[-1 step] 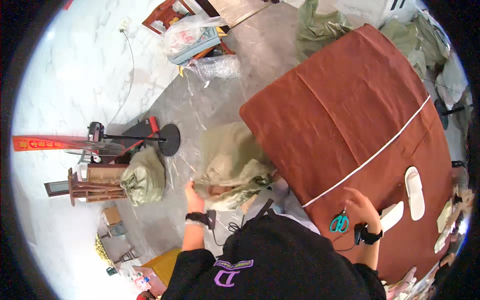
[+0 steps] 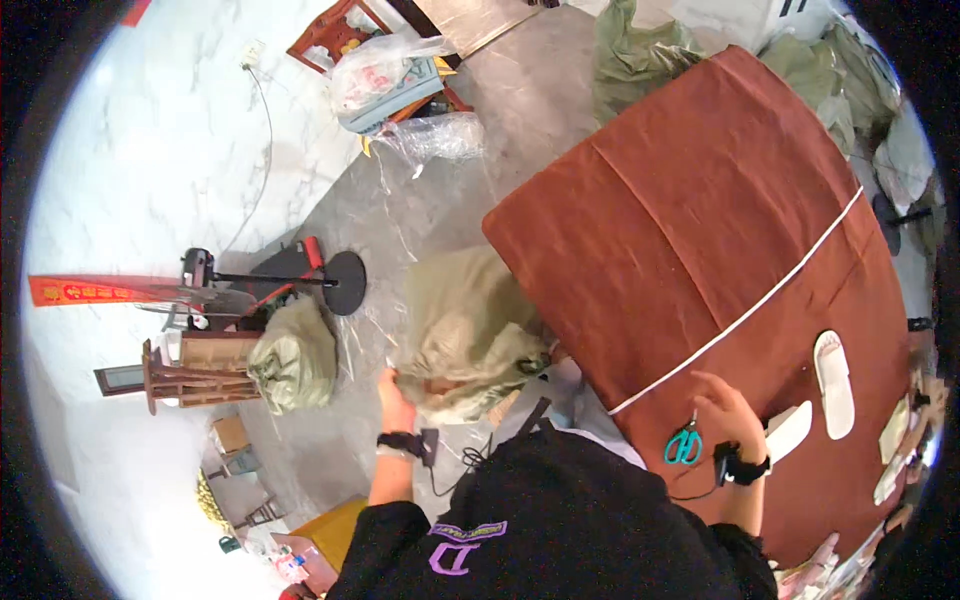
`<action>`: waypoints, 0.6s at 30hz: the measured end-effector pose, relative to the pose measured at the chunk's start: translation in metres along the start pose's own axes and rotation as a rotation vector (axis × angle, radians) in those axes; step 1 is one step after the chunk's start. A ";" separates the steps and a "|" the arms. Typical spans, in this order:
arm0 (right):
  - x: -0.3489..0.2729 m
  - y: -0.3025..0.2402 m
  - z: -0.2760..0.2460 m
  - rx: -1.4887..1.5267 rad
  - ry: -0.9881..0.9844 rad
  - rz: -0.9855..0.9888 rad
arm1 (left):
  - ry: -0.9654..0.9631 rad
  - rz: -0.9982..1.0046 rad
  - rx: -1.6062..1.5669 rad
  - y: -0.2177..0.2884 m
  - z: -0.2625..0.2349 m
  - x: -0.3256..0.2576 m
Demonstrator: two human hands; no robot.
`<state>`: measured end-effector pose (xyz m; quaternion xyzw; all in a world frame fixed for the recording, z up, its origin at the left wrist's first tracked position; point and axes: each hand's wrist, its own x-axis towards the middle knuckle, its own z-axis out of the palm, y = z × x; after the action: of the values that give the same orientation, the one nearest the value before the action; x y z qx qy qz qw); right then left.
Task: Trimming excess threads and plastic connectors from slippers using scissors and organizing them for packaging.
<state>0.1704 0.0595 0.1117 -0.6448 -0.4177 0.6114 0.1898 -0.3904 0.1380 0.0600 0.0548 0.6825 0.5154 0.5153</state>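
Note:
My left hand grips the rim of an olive woven sack, which stands on the floor against the table's left edge. Its mouth gapes toward me, and something reddish-brown shows inside. Over the brown-covered table my right hand has its fingers apart and holds nothing that I can see. Teal-handled scissors are right beside its fingertips, their blades partly hidden. A white slipper sole lies by my right wrist, and a white slipper is farther right.
A white cord crosses the table. On the left, a fan on a round black base lies near another filled olive sack. Clear plastic wrapping and a chair with bags stand at the back. More green sacks sit beyond the table.
The whole view has shifted slightly. My left hand stays on the sack's rim, and my right hand stays by the scissors.

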 end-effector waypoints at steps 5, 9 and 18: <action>0.009 -0.012 -0.008 -0.174 0.018 -0.195 | 0.102 0.086 0.171 -0.019 0.004 -0.049; 0.004 -0.012 -0.006 -0.067 -0.084 -0.173 | -0.114 0.257 0.185 0.018 0.041 -0.054; -0.017 0.018 0.020 -0.072 -0.200 -0.061 | -0.219 0.489 0.315 0.058 0.103 0.136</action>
<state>0.1583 0.0306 0.1047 -0.5740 -0.4757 0.6512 0.1422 -0.4013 0.3135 0.0228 0.3516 0.6611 0.5030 0.4316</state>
